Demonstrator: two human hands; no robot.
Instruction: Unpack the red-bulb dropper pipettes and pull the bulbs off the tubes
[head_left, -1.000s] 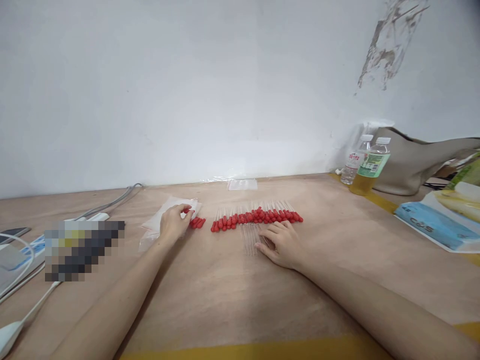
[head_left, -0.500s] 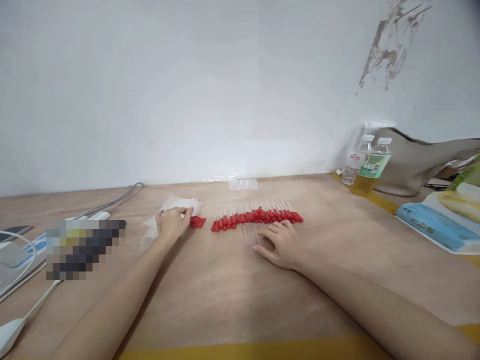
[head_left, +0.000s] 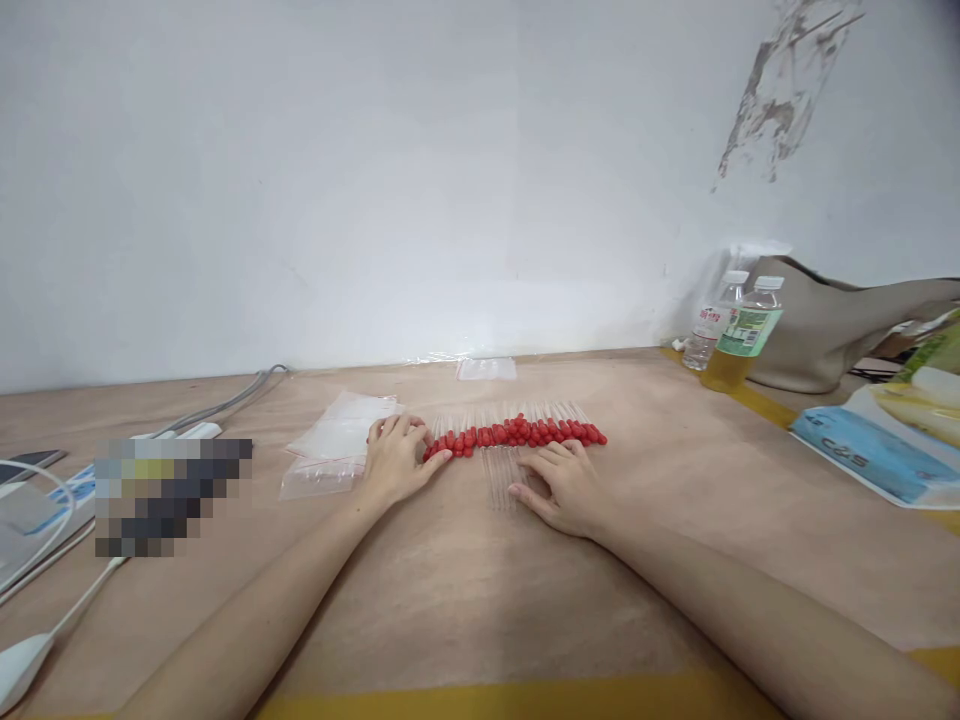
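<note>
Droppers [head_left: 517, 434] with red bulbs, laid in a long row across the middle of the brown table [head_left: 450, 600], bulbs nearest and thin clear stems pointing toward the wall. Left hand [head_left: 395, 464] palm down at the row's left end, fingers loosely curled and touching the first red bulbs, nothing clearly gripped. Right hand [head_left: 564, 486] flat and spread just in front of the row, fingertips resting on a few loose clear tubes [head_left: 501, 472] lying on the table. Clear plastic bags [head_left: 330, 450] just left of the left hand, stacked flat. Farther left, a blurred-out patch, white cables [head_left: 45, 630] and a grey cord [head_left: 225, 403]. Another small clear bag [head_left: 486, 368] by the white wall [head_left: 375, 180]. Well off to the right, two drink bottles [head_left: 731, 330] standing upright, a beige bag [head_left: 832, 325] behind them, and a blue tissue pack [head_left: 862, 450].
</note>
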